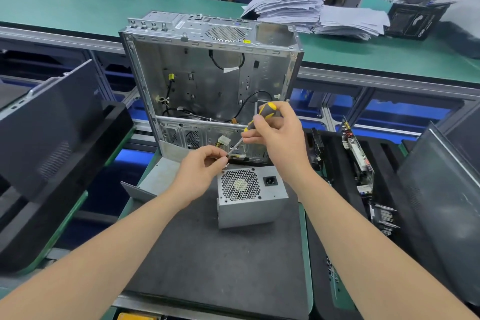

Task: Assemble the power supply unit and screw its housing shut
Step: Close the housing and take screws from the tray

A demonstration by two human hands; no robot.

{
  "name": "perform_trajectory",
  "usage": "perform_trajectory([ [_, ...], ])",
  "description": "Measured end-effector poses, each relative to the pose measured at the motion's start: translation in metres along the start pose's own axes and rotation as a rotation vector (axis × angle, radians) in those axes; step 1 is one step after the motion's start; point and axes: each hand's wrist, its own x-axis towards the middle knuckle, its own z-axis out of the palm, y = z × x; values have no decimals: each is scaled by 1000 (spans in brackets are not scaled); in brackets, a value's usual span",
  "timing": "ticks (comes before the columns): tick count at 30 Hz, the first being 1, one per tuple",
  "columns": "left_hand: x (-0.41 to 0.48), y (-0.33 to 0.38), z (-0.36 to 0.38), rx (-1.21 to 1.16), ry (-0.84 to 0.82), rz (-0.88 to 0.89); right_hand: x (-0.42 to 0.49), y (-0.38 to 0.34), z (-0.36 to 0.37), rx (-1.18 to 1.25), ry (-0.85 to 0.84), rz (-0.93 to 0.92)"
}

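Matting (207,254) of dark grey covers the green-edged counter (308,254) in what looks like a factory hall. A second, long green counter (78,8) runs across behind it, and shelves of cartons stand blurred at the back. One power supply unit (250,195) stands on the mat near its far edge, with the fan grille and mains socket facing up and toward the viewer. Just behind it, one open computer case (207,80) stands upright, with loose cables inside. One screwdriver (262,117) with a yellow and black handle is gripped in the right hand (280,138), fingers curled round the handle and the shaft slanting down to the left. The left hand (205,171) has thumb and fingers pinched together at the screwdriver's tip, above the unit's far edge. It is possibly holding a screw, though the object is too small to make out. Two stacks of paper (285,8) lie side by side on the far counter, beside one black box (413,18). Dark panels (52,125) lean in trays on both sides, and one circuit board (358,156) stands on edge at the right.
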Motion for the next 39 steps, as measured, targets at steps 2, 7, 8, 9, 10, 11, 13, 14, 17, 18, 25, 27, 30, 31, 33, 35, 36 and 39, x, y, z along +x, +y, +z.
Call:
perform_trajectory([
  [2,-2,-2,-2,71,-13,21,0,-4,2,-53,-43,-14],
  [7,-12,-2,-10,154,-141,82,-2,-6,5,-272,-153,-69],
  [8,-15,-3,-12,155,-166,81,-3,-5,6,-320,-176,-87],
  [9,-17,-4,-13,157,-191,83,-4,-4,7,-362,-199,-104],
  [10,-19,-6,-14,165,-211,86,-5,-2,7,-394,-224,-115],
  [11,-21,-7,-15,177,-227,88,-6,0,8,-418,-249,-121],
  [13,-25,-10,-17,216,-246,91,-9,3,8,-445,-294,-128],
  [14,-25,-11,-18,232,-252,97,-10,4,8,-454,-306,-134],
  [17,-29,-13,-19,240,-263,113,-13,6,7,-458,-334,-151],
  [18,-30,-13,-19,230,-271,115,-14,6,7,-462,-342,-154],
  [25,-36,-13,-25,179,-346,94,-18,5,7,-461,-360,-166],
  [27,-36,-12,-26,167,-354,78,-20,5,6,-443,-365,-164],
  [30,-36,-11,-25,164,-350,52,-23,5,4,-429,-383,-171],
  [31,-37,-12,-25,166,-344,51,-23,5,4,-429,-391,-176],
  [33,-38,-13,-24,166,-328,58,-24,5,4,-428,-409,-191],
  [35,-38,-14,-23,161,-304,70,-24,5,3,-418,-443,-205],
  [36,-38,-15,-23,161,-294,78,-25,4,2,-414,-473,-214],
  [39,-38,-17,-21,167,-268,103,-24,1,-2,-422,-594,-242],
])
